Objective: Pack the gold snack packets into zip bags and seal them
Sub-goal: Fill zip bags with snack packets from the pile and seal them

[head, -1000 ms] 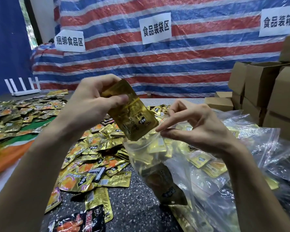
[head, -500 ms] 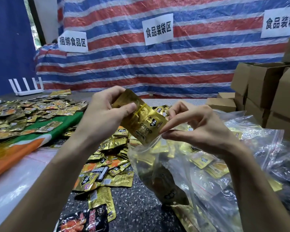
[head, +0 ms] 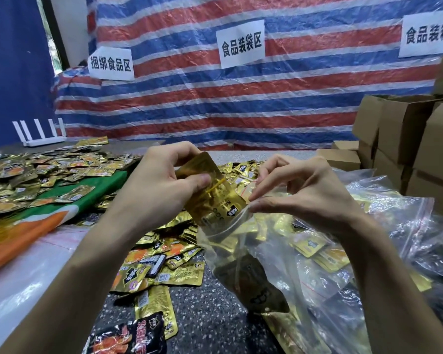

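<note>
Above the dark speckled surface [head: 210, 315], the left hand [head: 159, 190] has a gold snack packet [head: 210, 198] in its grip, thumb across the face and fingers curled behind. The packet is tilted, with its lower end at the mouth of a clear zip bag [head: 241, 251]. The right hand [head: 299, 195] pinches the bag's rim between thumb and forefinger, a narrow grip holding the mouth apart. Other gold packets lie inside the bag. To the right, more clear zip bags [head: 399, 226] are heaped, gold packets showing through them. Loose gold packets [head: 169, 264] are scattered under the left forearm, and more cover a green and orange sheet [head: 97, 187] farther left. Brown cardboard boxes [head: 404, 129] are stacked at the right edge. Behind hangs a red, white and blue striped tarp [head: 241, 108] bearing white paper signs [head: 241, 44]. A white device with upright antennas [head: 40, 135] stands at the far left.
</note>
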Tool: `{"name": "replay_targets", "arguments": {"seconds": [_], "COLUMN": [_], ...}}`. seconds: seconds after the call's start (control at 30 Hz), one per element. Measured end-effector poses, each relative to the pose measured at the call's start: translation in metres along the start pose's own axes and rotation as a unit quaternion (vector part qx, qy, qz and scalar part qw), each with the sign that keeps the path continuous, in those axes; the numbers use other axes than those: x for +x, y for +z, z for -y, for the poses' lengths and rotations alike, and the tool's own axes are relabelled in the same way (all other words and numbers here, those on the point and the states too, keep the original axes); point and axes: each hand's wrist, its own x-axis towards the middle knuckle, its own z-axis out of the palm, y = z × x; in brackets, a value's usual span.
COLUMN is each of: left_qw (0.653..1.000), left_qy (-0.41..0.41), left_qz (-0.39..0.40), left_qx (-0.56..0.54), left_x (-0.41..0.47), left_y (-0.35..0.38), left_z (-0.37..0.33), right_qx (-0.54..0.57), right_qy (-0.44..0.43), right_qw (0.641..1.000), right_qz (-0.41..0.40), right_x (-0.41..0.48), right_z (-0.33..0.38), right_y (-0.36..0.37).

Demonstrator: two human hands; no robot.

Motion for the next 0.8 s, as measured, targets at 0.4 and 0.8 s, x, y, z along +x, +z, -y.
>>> {"name": "replay_targets", "arguments": {"seconds": [0.4,0.8], "left_qw": [0.997,0.995], "left_qy": [0.037,0.069], "left_qz": [0.058,0.038], "left_qx": [0.015,-0.061], "left_x": [0.003,0.011], "left_y": [0.028,0.023], "left_z": [0.006,0.008], "right_qx": [-0.005,0.043], "right_qy": [0.002,0.020], "right_qw": [1.000,0.999], "right_qz": [-0.006,0.014], "right_x": [0.000,-0.001], "right_z": [0.008,0.008], "right_y": [0.005,-0.001]}}
